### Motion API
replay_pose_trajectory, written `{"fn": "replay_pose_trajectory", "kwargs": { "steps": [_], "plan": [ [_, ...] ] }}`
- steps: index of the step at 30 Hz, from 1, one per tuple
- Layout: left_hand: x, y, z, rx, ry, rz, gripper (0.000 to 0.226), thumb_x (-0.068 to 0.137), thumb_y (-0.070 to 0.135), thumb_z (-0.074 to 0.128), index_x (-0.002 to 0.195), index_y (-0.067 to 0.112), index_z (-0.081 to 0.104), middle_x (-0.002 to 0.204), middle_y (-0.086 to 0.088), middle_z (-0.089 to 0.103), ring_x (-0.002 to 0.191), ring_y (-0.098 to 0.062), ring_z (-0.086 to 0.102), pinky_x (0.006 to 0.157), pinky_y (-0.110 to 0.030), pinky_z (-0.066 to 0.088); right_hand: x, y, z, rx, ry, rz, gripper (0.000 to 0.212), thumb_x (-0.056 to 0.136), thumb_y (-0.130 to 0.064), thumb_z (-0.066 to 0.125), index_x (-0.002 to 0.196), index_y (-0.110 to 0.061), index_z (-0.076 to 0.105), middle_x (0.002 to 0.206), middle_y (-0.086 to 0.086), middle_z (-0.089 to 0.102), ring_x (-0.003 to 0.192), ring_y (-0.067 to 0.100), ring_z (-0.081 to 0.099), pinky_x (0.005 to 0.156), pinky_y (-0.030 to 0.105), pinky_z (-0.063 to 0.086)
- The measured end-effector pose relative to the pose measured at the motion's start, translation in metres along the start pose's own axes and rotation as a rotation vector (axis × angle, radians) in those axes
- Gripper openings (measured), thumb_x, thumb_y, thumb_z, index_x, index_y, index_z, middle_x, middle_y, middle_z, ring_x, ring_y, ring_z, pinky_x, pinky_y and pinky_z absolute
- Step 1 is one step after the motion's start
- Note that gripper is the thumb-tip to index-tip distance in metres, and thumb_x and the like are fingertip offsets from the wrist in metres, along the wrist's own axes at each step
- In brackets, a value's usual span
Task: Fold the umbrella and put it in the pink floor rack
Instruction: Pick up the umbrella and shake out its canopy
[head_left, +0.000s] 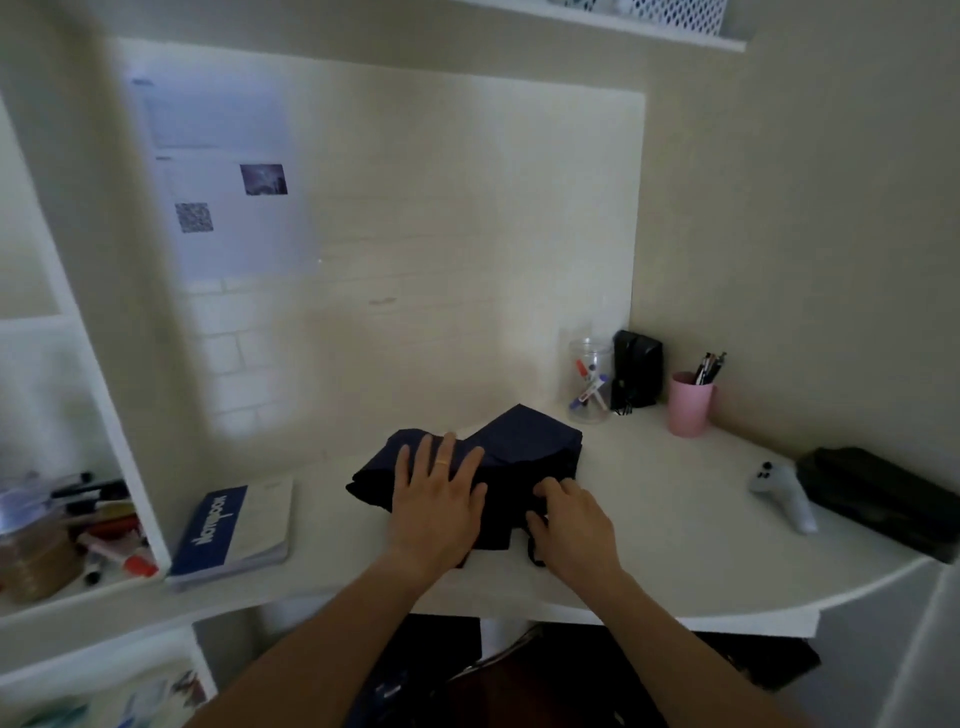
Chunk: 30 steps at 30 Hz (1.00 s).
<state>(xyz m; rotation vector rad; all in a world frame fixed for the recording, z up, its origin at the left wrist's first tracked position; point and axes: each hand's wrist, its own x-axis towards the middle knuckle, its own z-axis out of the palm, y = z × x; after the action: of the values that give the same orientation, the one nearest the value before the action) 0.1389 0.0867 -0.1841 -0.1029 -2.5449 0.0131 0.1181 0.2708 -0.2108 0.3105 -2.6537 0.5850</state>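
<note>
Item: dark navy umbrella (524, 447), canopy collapsed in loose folds, lying flat on the white desk (675, 519) near its middle.

Left hand (434, 499): palm down on the umbrella's left part, fingers straight and spread, pressing the fabric.

Right hand (569, 519): at the umbrella's near right edge, fingers curled into the fabric; whether they pinch it cannot be told.

Left of the umbrella: blue-and-white book (234, 530).

Far right: clear jar (588, 382) of markers, black box (638, 369), pink cup (690, 402) of pens.

Right edge: grey controller (784, 493), black case (878, 501).
</note>
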Motion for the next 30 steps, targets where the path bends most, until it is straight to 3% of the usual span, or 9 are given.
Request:
{"fn": "replay_pose_trajectory", "kwargs": {
  "steps": [3, 8, 10, 12, 14, 17, 22, 26, 30],
  "plan": [
    [0.010, -0.009, 0.028, -0.013, -0.291, -0.132, 0.056, 0.105, 0.056, 0.023, 0.159, 0.039, 0.019, 0.168, -0.011, 0.020, 0.148, -0.038, 0.029, 0.112, -0.057, 0.031, 0.017, -0.001, 0.018, 0.008, -0.004, -0.013, 0.055, 0.096, -0.039, 0.054, 0.147, -0.028, 0.037, 0.125, 0.006, 0.050, 0.107, 0.025, 0.056, 0.074, 0.033, 0.051],
    [-0.001, -0.032, 0.078, 0.072, -0.421, -0.039, 0.054, 0.105, 0.056, 0.019, 0.158, 0.045, 0.014, 0.164, -0.010, 0.030, 0.139, -0.032, 0.040, 0.109, -0.051, 0.032, 0.037, 0.006, 0.057, -0.203, -0.215, -0.057, 0.081, 0.096, -0.037, 0.052, 0.158, -0.038, 0.000, 0.129, 0.013, 0.047, 0.105, 0.030, 0.056, 0.070, 0.034, 0.045],
    [-0.007, -0.042, 0.093, 0.063, -0.421, 0.006, 0.053, 0.103, 0.058, 0.020, 0.155, 0.047, 0.027, 0.159, -0.012, 0.039, 0.134, -0.033, 0.045, 0.103, -0.052, 0.037, 0.045, 0.010, 0.071, -0.288, -0.208, -0.071, 0.081, 0.092, -0.035, 0.060, 0.158, -0.035, 0.013, 0.119, 0.015, 0.055, 0.097, 0.032, 0.058, 0.064, 0.035, 0.045],
    [-0.006, -0.048, 0.097, 0.016, -0.362, 0.036, 0.052, 0.099, 0.057, 0.026, 0.140, 0.042, 0.055, 0.134, -0.013, 0.064, 0.110, -0.032, 0.062, 0.085, -0.050, 0.049, 0.049, 0.007, 0.081, -0.366, -0.175, -0.086, 0.090, 0.073, -0.032, 0.081, 0.152, -0.028, 0.039, 0.097, 0.016, 0.061, 0.071, 0.030, 0.062, 0.049, 0.031, 0.036],
    [0.003, -0.053, 0.093, -0.037, -0.230, 0.054, 0.049, 0.098, 0.054, 0.033, 0.125, 0.033, 0.068, 0.110, -0.009, 0.073, 0.090, -0.029, 0.068, 0.078, -0.047, 0.052, 0.056, 0.004, 0.087, -0.352, -0.133, -0.097, 0.081, 0.086, -0.030, 0.070, 0.155, -0.025, 0.030, 0.101, 0.011, 0.061, 0.072, 0.027, 0.064, 0.051, 0.031, 0.038],
    [0.035, -0.066, 0.057, -0.065, 0.037, -0.009, 0.050, 0.100, 0.050, 0.039, 0.135, 0.024, 0.064, 0.127, -0.013, 0.069, 0.111, -0.031, 0.064, 0.107, -0.051, 0.042, 0.079, -0.004, 0.075, -0.114, -0.099, -0.069, 0.059, 0.100, -0.027, 0.047, 0.154, -0.023, 0.023, 0.106, 0.003, 0.063, 0.085, 0.023, 0.065, 0.064, 0.034, 0.049],
    [0.075, -0.096, -0.014, -0.285, 0.263, -0.200, 0.078, 0.097, 0.072, 0.030, 0.160, 0.025, 0.025, 0.163, -0.012, 0.034, 0.146, -0.030, 0.036, 0.119, -0.051, 0.030, 0.107, -0.027, 0.038, 0.591, 0.208, 0.141, 0.038, 0.098, -0.024, 0.060, 0.132, -0.020, 0.044, 0.079, -0.004, 0.069, 0.061, 0.015, 0.065, 0.054, 0.030, 0.048],
    [0.104, -0.111, -0.058, -0.460, 0.279, -0.184, 0.075, 0.095, 0.076, 0.012, 0.161, 0.040, 0.000, 0.163, -0.003, 0.034, 0.139, -0.028, 0.045, 0.113, -0.047, 0.040, 0.130, -0.053, -0.011, 1.412, 0.144, 0.281, 0.021, 0.099, -0.016, 0.059, 0.118, -0.012, 0.051, 0.075, 0.021, 0.067, 0.041, 0.020, 0.047, 0.038, 0.027, 0.035],
    [0.130, -0.107, -0.089, -0.420, 0.291, -0.074, 0.069, 0.096, 0.073, 0.016, 0.159, 0.045, 0.003, 0.156, -0.004, 0.044, 0.128, -0.029, 0.053, 0.105, -0.046, 0.046, 0.147, -0.067, -0.045, 1.428, 0.152, 0.137, 0.027, 0.099, -0.016, 0.060, 0.121, -0.022, 0.047, 0.072, 0.019, 0.069, 0.036, 0.020, 0.041, 0.040, 0.030, 0.027]
  ]
}}
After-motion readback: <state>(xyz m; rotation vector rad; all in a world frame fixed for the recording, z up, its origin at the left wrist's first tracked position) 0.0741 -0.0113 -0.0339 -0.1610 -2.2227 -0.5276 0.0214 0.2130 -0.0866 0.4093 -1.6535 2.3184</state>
